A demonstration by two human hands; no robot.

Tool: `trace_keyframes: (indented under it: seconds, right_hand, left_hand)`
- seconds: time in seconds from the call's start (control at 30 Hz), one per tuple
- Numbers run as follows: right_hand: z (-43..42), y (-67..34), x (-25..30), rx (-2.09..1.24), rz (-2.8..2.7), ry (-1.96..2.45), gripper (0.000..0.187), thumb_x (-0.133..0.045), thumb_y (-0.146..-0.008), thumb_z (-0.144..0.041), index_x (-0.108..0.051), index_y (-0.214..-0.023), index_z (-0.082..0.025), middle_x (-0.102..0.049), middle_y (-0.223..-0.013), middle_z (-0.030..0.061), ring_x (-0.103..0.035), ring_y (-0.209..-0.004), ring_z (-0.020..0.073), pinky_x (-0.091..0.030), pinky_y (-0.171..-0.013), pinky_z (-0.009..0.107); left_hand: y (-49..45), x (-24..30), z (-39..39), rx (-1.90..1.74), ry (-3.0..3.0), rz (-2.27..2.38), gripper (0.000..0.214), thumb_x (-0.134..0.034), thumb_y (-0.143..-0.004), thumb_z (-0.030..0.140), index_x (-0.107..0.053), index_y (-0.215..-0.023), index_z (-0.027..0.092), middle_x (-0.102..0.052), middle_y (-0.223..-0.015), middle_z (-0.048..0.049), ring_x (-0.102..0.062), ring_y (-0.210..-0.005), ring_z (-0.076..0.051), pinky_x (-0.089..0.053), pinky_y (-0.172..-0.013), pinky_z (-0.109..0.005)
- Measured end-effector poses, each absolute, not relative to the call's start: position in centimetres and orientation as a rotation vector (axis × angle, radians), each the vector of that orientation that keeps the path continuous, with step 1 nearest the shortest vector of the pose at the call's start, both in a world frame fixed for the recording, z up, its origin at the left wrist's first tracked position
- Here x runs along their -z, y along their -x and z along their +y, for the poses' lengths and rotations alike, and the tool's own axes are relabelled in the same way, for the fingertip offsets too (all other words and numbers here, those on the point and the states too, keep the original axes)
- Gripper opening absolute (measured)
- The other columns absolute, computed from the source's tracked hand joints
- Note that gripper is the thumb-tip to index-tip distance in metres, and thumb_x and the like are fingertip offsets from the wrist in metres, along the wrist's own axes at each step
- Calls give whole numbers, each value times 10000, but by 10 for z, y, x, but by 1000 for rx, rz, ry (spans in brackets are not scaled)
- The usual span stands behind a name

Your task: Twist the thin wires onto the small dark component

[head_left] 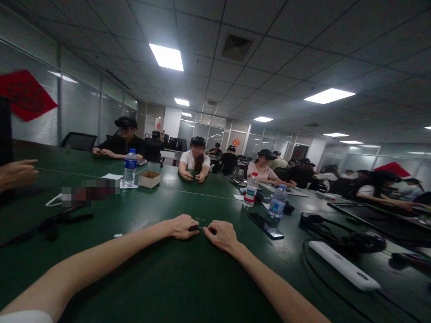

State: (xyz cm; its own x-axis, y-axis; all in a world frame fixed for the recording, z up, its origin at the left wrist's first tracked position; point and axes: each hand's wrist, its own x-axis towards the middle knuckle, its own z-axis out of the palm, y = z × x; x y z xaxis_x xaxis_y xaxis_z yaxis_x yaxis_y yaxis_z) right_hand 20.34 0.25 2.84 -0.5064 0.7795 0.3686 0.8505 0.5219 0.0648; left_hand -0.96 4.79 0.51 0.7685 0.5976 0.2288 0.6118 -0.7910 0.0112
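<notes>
Near each other at a green worktop (161, 278), left hand (182, 226), fingers (192, 222) curled around a dark item (193, 228), right hand (222, 234), fingers bent, grip unclear, phone (266, 225) to the right.

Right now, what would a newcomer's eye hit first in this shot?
Probably the bare left hand and right hand, close together at picture centre over the green table; what they hold is too small to tell. Next, the red diamond-shaped sign at the picture's left edge, and the white device lying at lower right.
</notes>
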Motion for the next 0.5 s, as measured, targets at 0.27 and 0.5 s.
trace_keyframes:
  seconds: [0.27,0.5]
  right_hand:
    - [9,-209,-23,280,-2460,1274,472,-356,-912,-492,-685,-722,-212,-672,-786,18,-575,-691,124,-362,-610,209]
    - [4,-204,-24,209,-2456,1177,454,-372,-918,-463,-681,-721,-195,-671,-776,25,-565,-669,112,-356,-617,203]
  left_hand:
    - [12,-3,51,395,2967,-954,332,-382,-889,458,-568,-797,199,-620,-715,-35,-584,-650,-172,-354,-577,-253]
    - [11,-4,52,395,2967,-1000,300,-404,-876,420,-588,-811,192,-636,-749,-52,-601,-689,-191,-375,-593,-259]
